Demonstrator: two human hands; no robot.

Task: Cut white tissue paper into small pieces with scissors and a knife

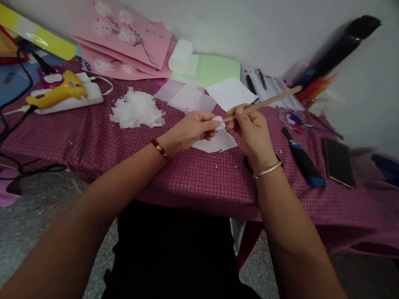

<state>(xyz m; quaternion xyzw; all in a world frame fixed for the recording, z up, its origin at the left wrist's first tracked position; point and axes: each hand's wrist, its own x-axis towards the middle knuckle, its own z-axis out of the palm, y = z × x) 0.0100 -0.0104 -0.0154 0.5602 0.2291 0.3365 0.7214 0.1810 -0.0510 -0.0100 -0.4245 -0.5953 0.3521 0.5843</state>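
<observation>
Both hands meet over the table (195,175), bringing paper to a stick.
From my remote seat I see the table in its red checked cloth. On the far side, pink cards (127,31) with white blossoms lean on the wall, a pile of white paper bits (137,109) lies heaped, flat sheets (230,93) lie untouched and a yellow glue gun (61,92) rests on a power strip. Nearer me, the left hand (191,130) pinches a small piece of white paper (220,123) between thumb and fingertips. The right hand (252,132) is closed around a wooden stick (263,103), whose near end touches that piece. I judge the work midway: a heap is made and the sheets are left.
</observation>
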